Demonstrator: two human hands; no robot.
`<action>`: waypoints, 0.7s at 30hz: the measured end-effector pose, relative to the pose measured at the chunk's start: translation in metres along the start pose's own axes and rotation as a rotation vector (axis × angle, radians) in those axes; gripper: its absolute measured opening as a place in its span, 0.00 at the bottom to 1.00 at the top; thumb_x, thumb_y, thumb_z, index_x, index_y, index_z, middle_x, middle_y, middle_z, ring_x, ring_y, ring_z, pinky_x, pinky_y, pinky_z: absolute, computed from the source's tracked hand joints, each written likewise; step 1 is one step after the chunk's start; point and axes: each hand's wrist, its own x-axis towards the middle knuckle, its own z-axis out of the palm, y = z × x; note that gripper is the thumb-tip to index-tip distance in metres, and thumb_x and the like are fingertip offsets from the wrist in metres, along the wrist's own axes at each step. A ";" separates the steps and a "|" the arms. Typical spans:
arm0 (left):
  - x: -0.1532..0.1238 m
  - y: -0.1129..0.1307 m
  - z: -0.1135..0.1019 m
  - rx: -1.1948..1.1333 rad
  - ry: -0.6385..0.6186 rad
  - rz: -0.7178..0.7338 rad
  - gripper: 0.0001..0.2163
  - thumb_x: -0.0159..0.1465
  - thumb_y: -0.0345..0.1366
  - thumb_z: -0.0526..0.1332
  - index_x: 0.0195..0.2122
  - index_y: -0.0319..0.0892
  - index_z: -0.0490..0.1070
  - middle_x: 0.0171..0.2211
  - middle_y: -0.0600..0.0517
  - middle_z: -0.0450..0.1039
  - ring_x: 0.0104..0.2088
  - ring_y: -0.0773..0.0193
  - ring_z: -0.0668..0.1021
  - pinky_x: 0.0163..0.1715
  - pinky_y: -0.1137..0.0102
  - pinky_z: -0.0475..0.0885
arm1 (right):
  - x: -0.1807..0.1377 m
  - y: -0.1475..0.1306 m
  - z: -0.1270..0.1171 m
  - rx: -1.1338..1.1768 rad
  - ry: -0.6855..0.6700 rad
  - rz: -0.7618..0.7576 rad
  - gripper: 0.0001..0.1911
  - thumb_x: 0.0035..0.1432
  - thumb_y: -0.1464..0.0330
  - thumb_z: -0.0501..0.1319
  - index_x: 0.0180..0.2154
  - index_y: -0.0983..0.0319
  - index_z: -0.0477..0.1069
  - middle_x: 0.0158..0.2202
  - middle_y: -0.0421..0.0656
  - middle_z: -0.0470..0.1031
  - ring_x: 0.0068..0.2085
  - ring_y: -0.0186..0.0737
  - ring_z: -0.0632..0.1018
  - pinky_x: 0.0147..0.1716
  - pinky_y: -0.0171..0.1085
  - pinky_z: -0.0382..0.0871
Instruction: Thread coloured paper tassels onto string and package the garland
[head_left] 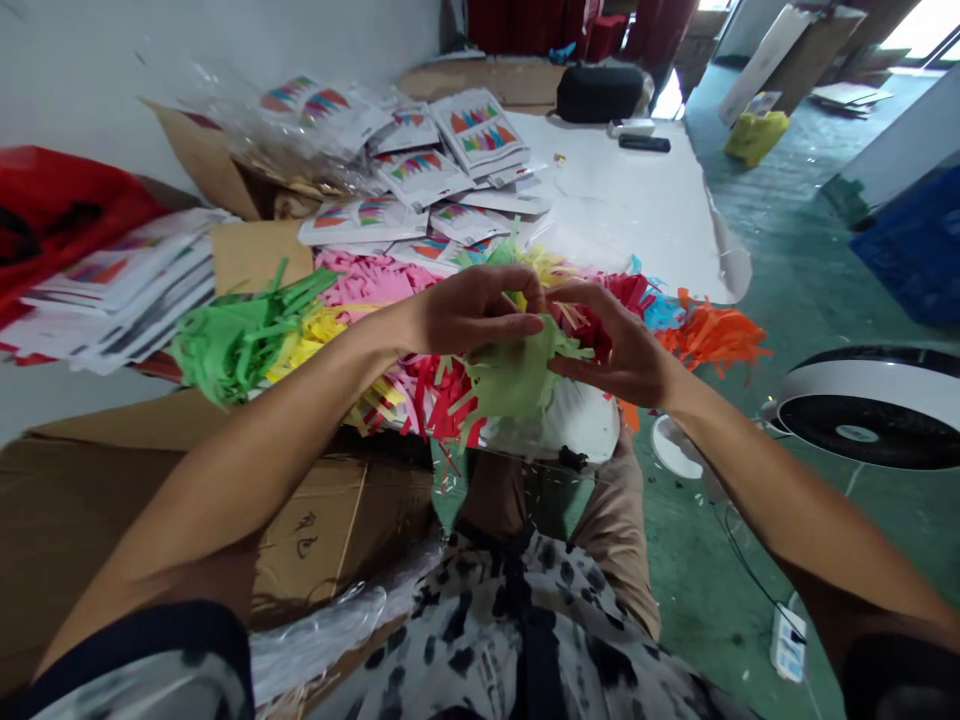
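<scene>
My left hand (472, 312) and my right hand (611, 345) meet over the white table's near edge, both pinching a pale green fringed paper piece (517, 375) that hangs between them. The fingers of each hand are curled closed on its top edge. Beneath and around them lies a heap of fringed paper in many colours: green (232, 335), yellow (315, 335), pink (371, 280), red (442, 395) and orange (712, 335).
Packets of printed cards (420, 170) are stacked behind the heap, more at the left (120, 290). Cardboard boxes (112, 490) stand at the near left. A white fan (862, 400) and a power strip (787, 645) sit on the green floor to the right. A phone (643, 143) lies far back on the table (637, 215).
</scene>
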 end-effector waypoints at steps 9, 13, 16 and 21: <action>0.003 -0.005 0.002 0.645 0.205 -0.071 0.10 0.58 0.29 0.73 0.33 0.41 0.72 0.24 0.58 0.69 0.26 0.67 0.71 0.28 0.70 0.64 | 0.006 -0.001 -0.025 -0.542 0.166 -0.053 0.11 0.72 0.67 0.59 0.46 0.55 0.81 0.40 0.42 0.84 0.46 0.45 0.82 0.61 0.55 0.67; -0.025 0.020 0.028 1.168 0.523 0.150 0.07 0.71 0.34 0.60 0.41 0.46 0.78 0.33 0.51 0.78 0.37 0.56 0.78 0.34 0.63 0.67 | -0.023 -0.023 -0.031 -0.627 0.369 -0.054 0.12 0.72 0.63 0.62 0.54 0.47 0.79 0.50 0.41 0.82 0.54 0.52 0.80 0.69 0.65 0.56; -0.052 0.019 0.058 1.298 0.549 0.402 0.11 0.74 0.33 0.55 0.42 0.51 0.77 0.37 0.52 0.82 0.37 0.55 0.80 0.30 0.61 0.65 | -0.064 -0.025 -0.011 -0.600 0.289 0.025 0.16 0.69 0.64 0.66 0.55 0.42 0.79 0.48 0.41 0.82 0.52 0.52 0.82 0.65 0.64 0.64; -0.078 -0.043 0.110 1.386 0.374 0.450 0.10 0.70 0.25 0.58 0.35 0.45 0.76 0.29 0.50 0.79 0.30 0.58 0.77 0.27 0.61 0.67 | -0.124 -0.004 0.041 -0.533 -0.106 0.018 0.25 0.71 0.75 0.60 0.57 0.38 0.77 0.52 0.35 0.84 0.53 0.50 0.83 0.63 0.64 0.70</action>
